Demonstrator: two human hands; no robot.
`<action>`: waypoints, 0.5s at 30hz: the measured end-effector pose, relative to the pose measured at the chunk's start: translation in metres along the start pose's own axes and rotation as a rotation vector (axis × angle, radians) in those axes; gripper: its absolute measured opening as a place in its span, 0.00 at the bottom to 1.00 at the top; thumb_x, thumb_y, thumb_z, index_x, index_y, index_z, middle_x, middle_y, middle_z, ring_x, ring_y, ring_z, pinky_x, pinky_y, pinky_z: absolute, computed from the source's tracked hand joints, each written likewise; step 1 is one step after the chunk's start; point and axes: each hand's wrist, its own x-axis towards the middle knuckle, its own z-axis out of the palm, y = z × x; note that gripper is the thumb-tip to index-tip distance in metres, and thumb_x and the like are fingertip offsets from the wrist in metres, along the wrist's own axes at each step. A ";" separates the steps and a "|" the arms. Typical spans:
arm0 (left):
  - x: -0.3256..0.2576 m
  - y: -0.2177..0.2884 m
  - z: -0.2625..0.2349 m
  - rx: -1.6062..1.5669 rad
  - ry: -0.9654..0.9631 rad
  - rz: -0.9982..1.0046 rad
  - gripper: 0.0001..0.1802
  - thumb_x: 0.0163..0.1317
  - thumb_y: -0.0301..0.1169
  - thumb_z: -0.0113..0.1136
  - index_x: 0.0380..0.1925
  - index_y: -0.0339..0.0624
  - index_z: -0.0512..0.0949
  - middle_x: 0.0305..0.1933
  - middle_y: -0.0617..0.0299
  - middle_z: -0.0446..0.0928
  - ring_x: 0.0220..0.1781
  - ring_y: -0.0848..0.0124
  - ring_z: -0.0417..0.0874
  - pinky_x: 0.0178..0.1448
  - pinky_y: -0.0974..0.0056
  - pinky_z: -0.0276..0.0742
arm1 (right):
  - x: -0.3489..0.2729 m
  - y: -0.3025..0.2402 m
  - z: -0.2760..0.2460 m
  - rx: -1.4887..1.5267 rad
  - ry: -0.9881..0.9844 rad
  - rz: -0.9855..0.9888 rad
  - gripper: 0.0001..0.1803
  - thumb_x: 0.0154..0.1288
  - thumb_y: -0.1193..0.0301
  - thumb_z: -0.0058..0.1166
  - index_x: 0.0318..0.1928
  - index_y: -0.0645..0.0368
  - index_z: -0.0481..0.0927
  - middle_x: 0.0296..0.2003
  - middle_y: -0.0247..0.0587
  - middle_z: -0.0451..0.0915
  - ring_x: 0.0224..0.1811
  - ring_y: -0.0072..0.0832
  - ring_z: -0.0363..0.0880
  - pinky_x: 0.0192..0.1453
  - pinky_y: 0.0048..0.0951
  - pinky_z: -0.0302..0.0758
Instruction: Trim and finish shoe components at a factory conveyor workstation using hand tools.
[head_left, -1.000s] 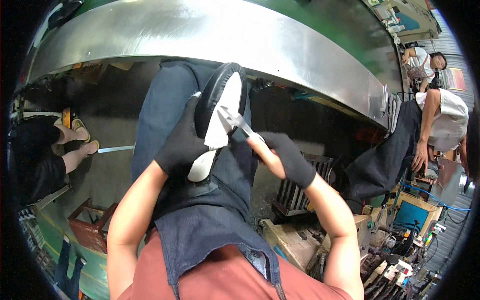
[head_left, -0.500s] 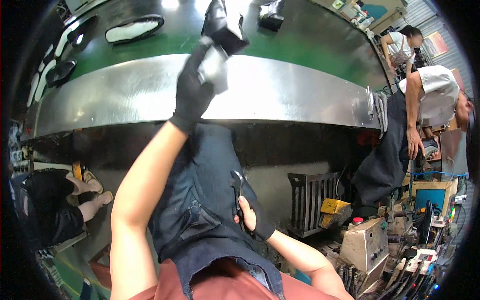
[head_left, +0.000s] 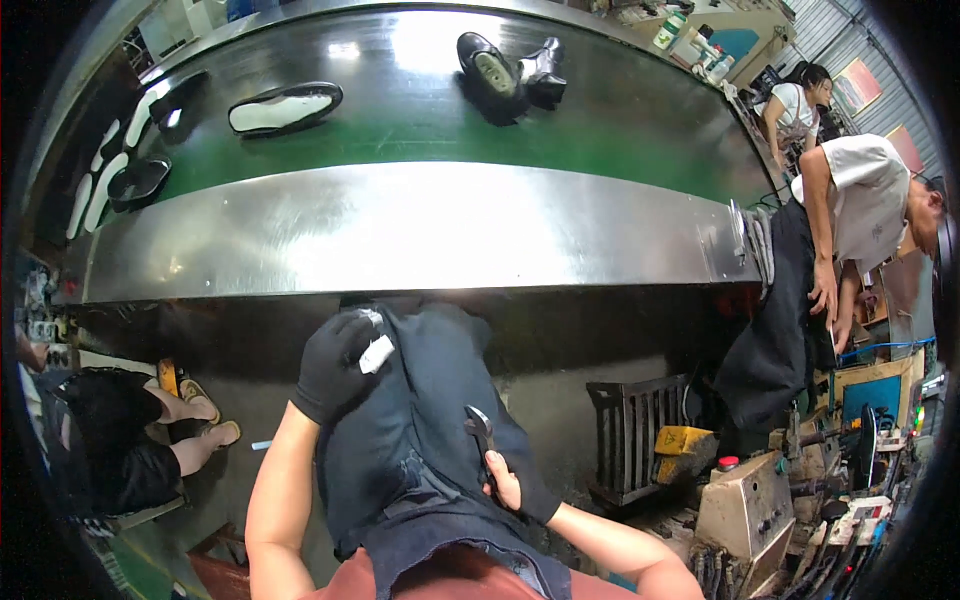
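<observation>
My left hand (head_left: pixel 338 365), in a black glove, is closed around a crumpled white wad (head_left: pixel 376 354), paper or cloth, above my left thigh. My right hand (head_left: pixel 515 487), gloved with the thumb bare, rests over my lap and grips dark metal pincers (head_left: pixel 481 430), jaws pointing away from me. Beyond the steel ledge (head_left: pixel 400 230), a black shoe (head_left: pixel 491 78) lies on the green belt (head_left: pixel 620 150). Touching or nearly touching it is a second black heeled shoe (head_left: pixel 545 74).
A black-rimmed white sole (head_left: pixel 285 108) lies left on the belt, with several more soles (head_left: pixel 105 190) at far left. To my right stand a slatted dark rack (head_left: pixel 635 435), a yellow block (head_left: pixel 680 442) and a machine box (head_left: pixel 740 505) with a red button. Co-workers (head_left: pixel 860 200) are at both sides.
My left hand has drawn back from the belt to my lap with the white wad. The black shoe it was beside now lies by the other shoe. My right hand still holds the pincers.
</observation>
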 end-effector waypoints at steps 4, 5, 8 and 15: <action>0.052 -0.017 -0.015 -0.144 0.066 -0.132 0.18 0.54 0.31 0.71 0.44 0.36 0.80 0.45 0.49 0.81 0.45 0.53 0.84 0.49 0.57 0.81 | 0.037 0.003 -0.002 0.076 0.068 0.138 0.31 0.77 0.44 0.37 0.38 0.59 0.79 0.17 0.34 0.75 0.19 0.23 0.75 0.28 0.27 0.73; 0.069 -0.025 -0.023 -0.203 0.069 -0.248 0.19 0.54 0.31 0.72 0.44 0.36 0.80 0.46 0.49 0.80 0.47 0.53 0.84 0.50 0.57 0.80 | 0.047 -0.008 -0.004 0.150 0.093 0.192 0.30 0.77 0.44 0.38 0.40 0.60 0.79 0.16 0.35 0.75 0.17 0.23 0.75 0.26 0.27 0.72; 0.114 -0.105 -0.035 0.088 0.055 -0.128 0.32 0.57 0.36 0.71 0.59 0.37 0.71 0.57 0.44 0.74 0.58 0.50 0.78 0.60 0.54 0.76 | 0.072 -0.042 -0.014 0.090 0.082 0.203 0.34 0.76 0.42 0.35 0.27 0.59 0.74 0.14 0.35 0.73 0.17 0.23 0.74 0.25 0.26 0.70; 0.257 -0.278 -0.085 0.716 0.089 -0.467 0.59 0.50 0.62 0.68 0.72 0.36 0.55 0.73 0.38 0.60 0.75 0.48 0.62 0.76 0.52 0.57 | 0.116 -0.082 -0.031 0.007 0.030 0.308 0.35 0.76 0.43 0.38 0.27 0.64 0.77 0.15 0.40 0.77 0.17 0.26 0.76 0.27 0.27 0.75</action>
